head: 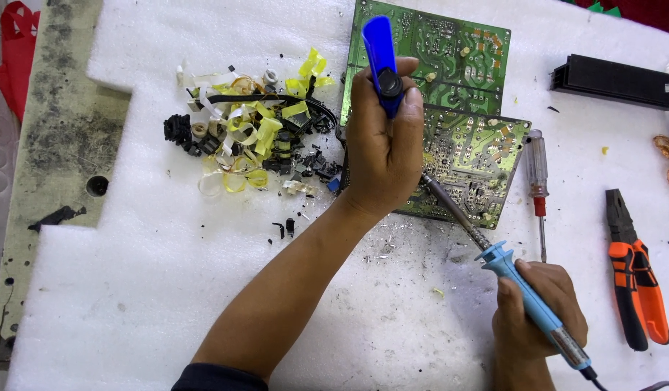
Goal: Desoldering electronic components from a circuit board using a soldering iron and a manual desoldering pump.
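White foam sheet covers my table. My left hand grips a blue solder sucker over the green circuit board — my right hand holds the soldering iron, tip on the board. A slip could burn the foam — or my fingers.

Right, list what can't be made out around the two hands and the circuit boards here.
- Tip of the light-blue-handled soldering iron: head view, hidden behind the left hand, so its contact point on the nearer green circuit board cannot be seen.
- Lower end of the dark blue plastic desoldering pump: covered by the left hand's fingers.
- Iron's cable: cut off by the bottom edge below the right hand.
- Board components: too small to identify.
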